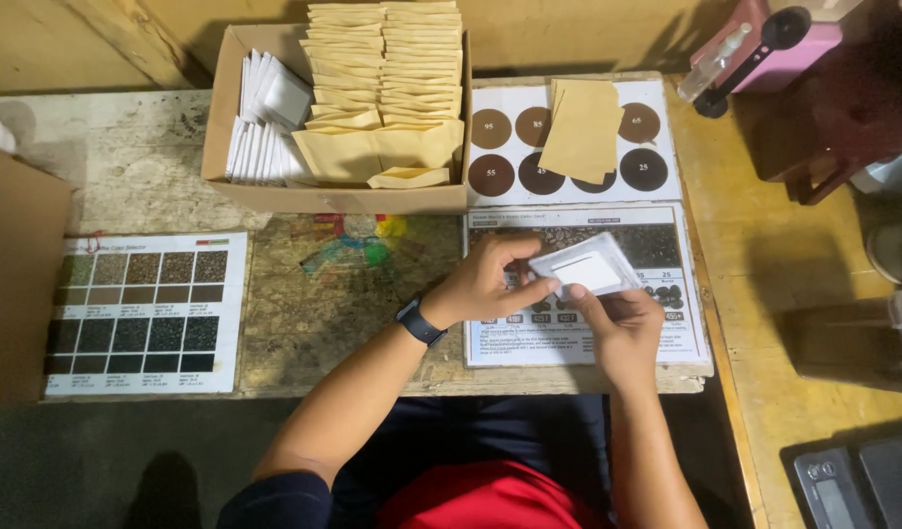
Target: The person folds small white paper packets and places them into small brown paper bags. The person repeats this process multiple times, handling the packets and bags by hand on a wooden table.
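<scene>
Both hands, left (480, 284) and right (622, 323), pinch a small white pouch (585, 266) (fingers closed on it) above the counter's (137, 167) printed chart (666, 294).

A white pouch (585, 266) with a paler window sits mid-frame, tan envelopes (384, 59) and white packets (265, 118) fill the brown cardboard box (225, 147) at upper centre, dark brown circles dot a white chart (666, 186) at upper right, and a grid of brown-to-black squares patterns the card (147, 313) at left.

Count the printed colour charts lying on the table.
3: a grid chart at left, a brown-circle chart beside the cardboard box, and one beneath the hands.
</scene>
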